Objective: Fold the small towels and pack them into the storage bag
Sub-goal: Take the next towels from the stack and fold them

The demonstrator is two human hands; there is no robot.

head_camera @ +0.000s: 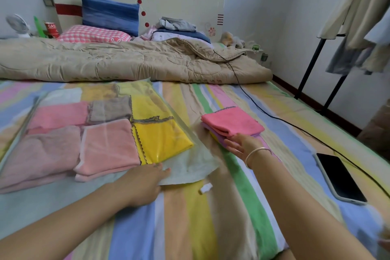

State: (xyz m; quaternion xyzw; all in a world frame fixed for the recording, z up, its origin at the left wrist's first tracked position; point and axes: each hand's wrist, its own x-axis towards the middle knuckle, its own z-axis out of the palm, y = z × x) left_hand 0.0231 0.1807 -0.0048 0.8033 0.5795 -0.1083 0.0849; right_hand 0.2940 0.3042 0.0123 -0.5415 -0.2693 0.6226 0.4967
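Both of your hands are down on the bed, one at the storage bag's mouth, one at the folded towel stack.

Your right hand [238, 143] lies palm down, fingers [231, 145] extended and slightly spread, tips touching the near edge of the folded towel stack [231, 125], pink on top, purple and yellow beneath; nothing pinched. Your left hand [145, 183] rests flat, fingers together, on the open flap of the clear storage bag [190, 164]. Beyond those fingertips, inside the bag, lie yellow towels [160, 135], pink towels [107, 145] and a grey-brown one [109, 108]. A small white clip [205, 188] sits between your forearms. A phone [339, 177] lies well right of your right wrist, on the striped sheet [190, 228].
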